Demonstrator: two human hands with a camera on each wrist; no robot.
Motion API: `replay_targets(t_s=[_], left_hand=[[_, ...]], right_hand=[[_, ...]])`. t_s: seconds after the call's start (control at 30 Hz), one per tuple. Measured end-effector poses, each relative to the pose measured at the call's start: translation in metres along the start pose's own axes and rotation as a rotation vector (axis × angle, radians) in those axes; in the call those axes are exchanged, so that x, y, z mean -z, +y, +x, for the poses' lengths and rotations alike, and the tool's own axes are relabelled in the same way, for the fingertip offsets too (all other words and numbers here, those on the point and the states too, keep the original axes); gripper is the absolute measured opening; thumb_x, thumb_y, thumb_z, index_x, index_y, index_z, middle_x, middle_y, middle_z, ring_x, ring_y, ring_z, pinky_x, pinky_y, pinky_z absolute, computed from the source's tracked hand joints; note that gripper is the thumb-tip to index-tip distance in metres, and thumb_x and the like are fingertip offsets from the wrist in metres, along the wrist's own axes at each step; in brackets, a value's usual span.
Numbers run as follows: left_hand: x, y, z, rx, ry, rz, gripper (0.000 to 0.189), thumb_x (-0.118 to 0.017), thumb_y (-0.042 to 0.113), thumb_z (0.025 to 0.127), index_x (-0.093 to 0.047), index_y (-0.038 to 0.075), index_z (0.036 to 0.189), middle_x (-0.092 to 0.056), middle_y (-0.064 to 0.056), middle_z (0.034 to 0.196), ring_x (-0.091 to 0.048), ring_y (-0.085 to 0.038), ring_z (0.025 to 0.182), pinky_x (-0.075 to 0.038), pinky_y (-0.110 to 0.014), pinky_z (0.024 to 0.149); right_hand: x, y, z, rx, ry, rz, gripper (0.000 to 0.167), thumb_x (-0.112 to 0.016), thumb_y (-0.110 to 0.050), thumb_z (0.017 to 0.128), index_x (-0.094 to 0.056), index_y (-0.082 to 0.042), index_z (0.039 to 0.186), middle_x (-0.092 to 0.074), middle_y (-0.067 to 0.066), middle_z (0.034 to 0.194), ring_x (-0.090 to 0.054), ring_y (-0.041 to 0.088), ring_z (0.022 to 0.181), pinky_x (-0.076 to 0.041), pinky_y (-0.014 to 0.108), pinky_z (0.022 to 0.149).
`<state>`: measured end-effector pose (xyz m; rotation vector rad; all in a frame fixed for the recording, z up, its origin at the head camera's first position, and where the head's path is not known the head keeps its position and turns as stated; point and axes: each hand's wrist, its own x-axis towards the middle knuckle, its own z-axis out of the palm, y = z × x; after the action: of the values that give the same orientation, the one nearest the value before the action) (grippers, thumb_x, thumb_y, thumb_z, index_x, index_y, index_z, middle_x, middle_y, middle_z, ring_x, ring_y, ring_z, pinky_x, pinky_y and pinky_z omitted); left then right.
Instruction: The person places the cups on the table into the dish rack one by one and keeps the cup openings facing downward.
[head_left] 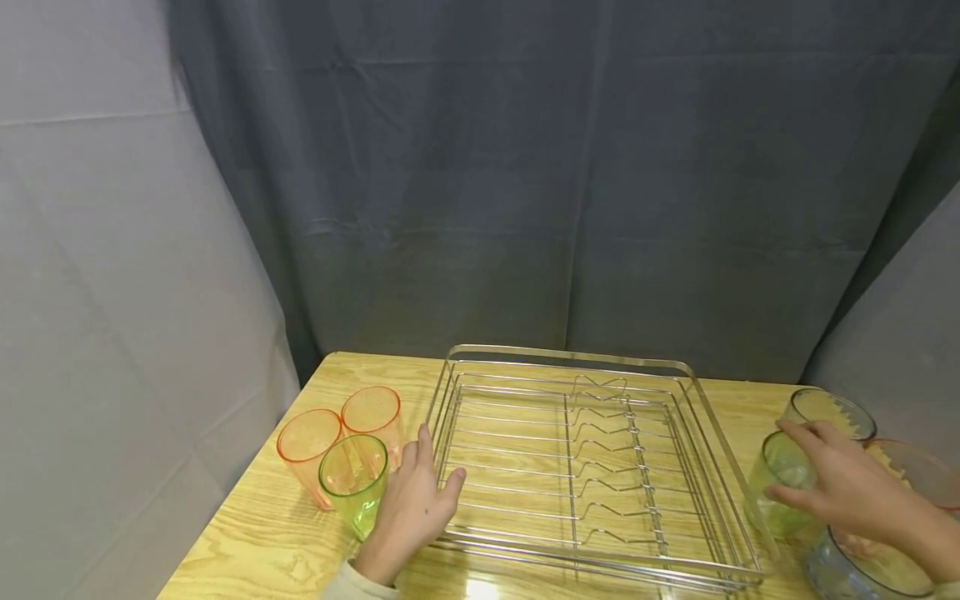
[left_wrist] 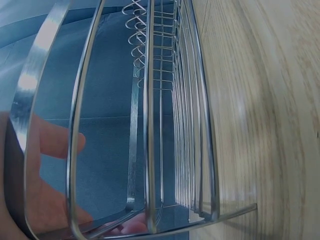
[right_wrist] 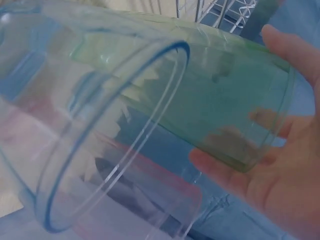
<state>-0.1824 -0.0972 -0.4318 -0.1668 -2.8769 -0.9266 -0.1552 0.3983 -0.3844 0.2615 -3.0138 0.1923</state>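
In the head view, my right hand [head_left: 840, 483] holds a green tumbler [head_left: 780, 521] near its rim, at the rack's right side. The right wrist view shows the thumb on one side of this green tumbler [right_wrist: 220, 95] and fingers on the other. My left hand [head_left: 416, 504] is at the left edge of the wire rack [head_left: 517, 546], thumb out and fingers extended. Another green tumbler [head_left: 352, 492] stands just left of that hand. In the left wrist view, the thumb [left_wrist: 60, 140] shows behind the rack's metal rails [left_wrist: 150, 120].
Two orange tumblers [head_left: 307, 442] stand at the table's left. At the right are a blue tumbler [head_left: 855, 575], a dark-rimmed tumbler [head_left: 832, 408] and a red-rimmed one [head_left: 918, 471]. A dark curtain [head_left: 450, 208] hangs behind the wooden table [head_left: 232, 542].
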Motion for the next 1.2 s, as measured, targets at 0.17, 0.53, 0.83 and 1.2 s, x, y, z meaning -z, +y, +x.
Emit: replay_targets(t_s=[0.17,0.53,0.83,1.2], left_hand=[[-0.001,0.000,0.001,-0.002,0.002,0.005,0.088,-0.063,0.042,0.093,-0.022,-0.006,0.154,-0.048,-0.031,0.140,-0.066,-0.039,0.092,-0.058,-0.046,0.073],[0.000,-0.001,0.000,-0.005,0.010,0.014,0.087,-0.062,0.042,0.093,-0.022,-0.007,0.154,-0.048,-0.031,0.139,-0.065,-0.033,0.083,-0.056,-0.041,0.068],[-0.001,-0.002,0.001,0.002,0.012,0.015,0.088,-0.063,0.042,0.093,-0.023,-0.006,0.154,-0.050,-0.029,0.137,-0.062,-0.028,0.078,-0.053,-0.036,0.064],[0.000,-0.001,0.000,-0.001,0.013,0.024,0.087,-0.063,0.041,0.093,-0.023,-0.007,0.154,-0.049,-0.031,0.139,-0.065,-0.038,0.091,-0.057,-0.048,0.077]], right_hand=[[0.009,0.000,-0.003,-0.019,0.018,-0.006,0.095,-0.083,-0.043,0.076,-0.041,0.010,0.142,-0.051,0.039,0.115,-0.060,0.041,0.085,-0.048,0.043,0.058],[0.021,0.001,-0.011,-0.041,0.104,-0.015,0.094,-0.083,-0.046,0.075,-0.044,0.010,0.140,-0.047,0.042,0.117,-0.060,0.046,0.081,-0.049,0.048,0.057],[0.018,0.007,-0.018,-0.057,0.232,-0.020,0.098,-0.087,-0.044,0.070,-0.042,0.004,0.143,-0.048,0.040,0.114,-0.053,0.054,0.091,-0.046,0.059,0.062],[0.026,0.002,-0.020,-0.054,0.372,0.002,0.107,-0.089,-0.044,0.065,-0.038,0.001,0.148,-0.047,0.040,0.110,-0.054,0.052,0.080,-0.045,0.051,0.053]])
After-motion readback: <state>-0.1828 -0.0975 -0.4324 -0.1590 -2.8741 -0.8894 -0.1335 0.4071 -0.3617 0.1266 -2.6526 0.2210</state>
